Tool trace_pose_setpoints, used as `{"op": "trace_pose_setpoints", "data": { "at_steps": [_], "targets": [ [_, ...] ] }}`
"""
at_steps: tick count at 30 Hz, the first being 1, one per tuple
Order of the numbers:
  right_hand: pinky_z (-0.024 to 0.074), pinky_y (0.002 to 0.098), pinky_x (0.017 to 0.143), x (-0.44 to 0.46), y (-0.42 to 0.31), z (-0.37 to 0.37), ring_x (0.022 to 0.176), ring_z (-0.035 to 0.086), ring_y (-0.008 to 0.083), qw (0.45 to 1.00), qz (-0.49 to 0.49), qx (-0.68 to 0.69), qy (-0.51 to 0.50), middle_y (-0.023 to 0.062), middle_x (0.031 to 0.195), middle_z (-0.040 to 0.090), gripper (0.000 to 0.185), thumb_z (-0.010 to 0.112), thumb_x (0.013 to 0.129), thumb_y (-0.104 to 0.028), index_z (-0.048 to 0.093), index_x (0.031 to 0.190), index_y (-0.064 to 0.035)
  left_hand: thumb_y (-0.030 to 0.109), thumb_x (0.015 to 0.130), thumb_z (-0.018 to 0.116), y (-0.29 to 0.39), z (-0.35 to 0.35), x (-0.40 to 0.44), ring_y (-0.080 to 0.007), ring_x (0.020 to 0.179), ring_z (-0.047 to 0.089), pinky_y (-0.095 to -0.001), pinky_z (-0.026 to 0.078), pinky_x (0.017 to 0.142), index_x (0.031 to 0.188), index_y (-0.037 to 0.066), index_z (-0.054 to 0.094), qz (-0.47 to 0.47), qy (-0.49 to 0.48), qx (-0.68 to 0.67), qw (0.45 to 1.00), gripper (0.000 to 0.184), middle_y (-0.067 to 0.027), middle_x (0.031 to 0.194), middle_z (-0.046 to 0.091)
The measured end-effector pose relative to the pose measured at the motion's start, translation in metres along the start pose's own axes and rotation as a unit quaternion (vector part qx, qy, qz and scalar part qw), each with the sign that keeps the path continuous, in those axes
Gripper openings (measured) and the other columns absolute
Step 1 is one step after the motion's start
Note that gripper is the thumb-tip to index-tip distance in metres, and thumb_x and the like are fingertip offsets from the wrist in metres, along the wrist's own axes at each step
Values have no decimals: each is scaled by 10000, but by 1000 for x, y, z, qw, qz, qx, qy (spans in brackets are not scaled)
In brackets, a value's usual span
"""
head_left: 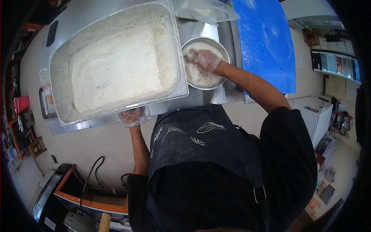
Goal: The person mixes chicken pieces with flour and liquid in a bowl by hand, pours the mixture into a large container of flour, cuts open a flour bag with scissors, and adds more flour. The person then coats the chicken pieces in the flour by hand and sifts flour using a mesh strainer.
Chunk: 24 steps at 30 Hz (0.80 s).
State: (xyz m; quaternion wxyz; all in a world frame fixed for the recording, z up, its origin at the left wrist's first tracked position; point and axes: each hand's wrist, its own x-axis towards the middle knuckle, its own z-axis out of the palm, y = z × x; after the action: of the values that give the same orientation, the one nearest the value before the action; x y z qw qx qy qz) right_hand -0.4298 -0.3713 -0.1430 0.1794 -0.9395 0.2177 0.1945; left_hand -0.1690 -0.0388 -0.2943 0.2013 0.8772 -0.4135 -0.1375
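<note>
Silver round metal bowl (222,45) of pale, wet-looking mixture (201,79): on steel worktop (234,91), beside deep metal tray (61,75) of white powder (116,65). Right hand (203,61), clear-gloved, inside bowl; fingertips obscured, grasp cannot be told. Left hand (132,116), clear-gloved, at tray's near edge, partly hidden; grip likewise unclear. Clear plastic bag (205,12), cut off above.

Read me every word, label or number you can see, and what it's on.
"Pasar" (likely reading): white print on the apron; the word beneath is too blurred.
Apron's other lettering: too warped to read.
Packet left of the tub, orange panel lower right: too small to read.
</note>
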Motion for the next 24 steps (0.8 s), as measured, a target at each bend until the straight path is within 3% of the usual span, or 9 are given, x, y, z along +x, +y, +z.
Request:
{"op": "trace_pose_setpoints", "data": {
  "at_steps": [7,10,13,16,19,20,21,22,24],
  "targets": [
    [421,343,941,-46,-5,-71,1105,481,343,998,-18,32,60,216,1249,434,630,595,708,-58,365,1294,-44,417,795,522,17,-11,7,-297,1009,555,-398,420,882,1058,78,600,64,119,95,986,437,-101,1064,619],
    [439,352,905,-63,8,-72,1055,518,332,952,-251,-34,173,217,1165,507,572,598,697,-86,440,1244,-30,431,804,486,36,-24,7,-321,991,570,-406,434,856,1031,66,617,42,90,64,993,449,-132,1048,628],
    [469,366,824,-61,-1,-90,949,572,313,984,-69,74,-148,204,1009,588,414,589,695,-99,556,1100,-19,433,805,492,51,-40,5,-315,960,589,-408,453,825,1028,68,621,17,46,98,994,446,-127,1032,636],
    [482,391,695,-40,12,-48,785,595,302,982,-175,60,46,177,818,608,227,576,693,-107,621,903,-34,413,805,517,29,-21,6,-299,928,608,-420,471,783,1019,74,628,65,72,96,991,416,-118,1007,647],
    [475,392,626,-20,34,-17,697,571,319,955,-239,125,124,151,766,590,140,550,713,-120,614,821,-57,394,789,559,32,-18,4,-258,966,595,-430,465,787,1040,97,624,57,51,24,997,395,-109,1026,639],
    [464,400,644,-7,32,-21,723,563,315,964,-243,7,109,145,776,583,133,541,723,-131,611,810,-60,394,774,581,21,-5,0,-245,996,580,-433,455,804,1060,107,616,42,63,52,996,407,-105,1055,628],
    [453,408,662,1,22,-22,749,554,310,956,-252,-110,105,140,786,576,130,532,732,-142,609,799,-63,425,753,590,19,6,-2,-240,1019,559,-436,443,819,1105,111,590,103,182,170,963,472,-99,1118,596],
    [435,403,815,0,3,-41,913,543,298,961,-191,-200,-18,138,909,589,194,517,754,-178,617,861,-52,409,727,603,30,-5,1,-260,939,578,-427,464,761,1046,111,608,113,202,156,960,437,-94,1059,613],
    [357,387,969,1,25,-14,1062,502,293,978,-182,-103,-21,152,1094,558,294,498,789,-219,603,1003,-45,377,675,628,54,-26,9,-301,778,617,-408,505,645,926,109,643,134,242,127,953,367,-85,941,646]
  ]
}}
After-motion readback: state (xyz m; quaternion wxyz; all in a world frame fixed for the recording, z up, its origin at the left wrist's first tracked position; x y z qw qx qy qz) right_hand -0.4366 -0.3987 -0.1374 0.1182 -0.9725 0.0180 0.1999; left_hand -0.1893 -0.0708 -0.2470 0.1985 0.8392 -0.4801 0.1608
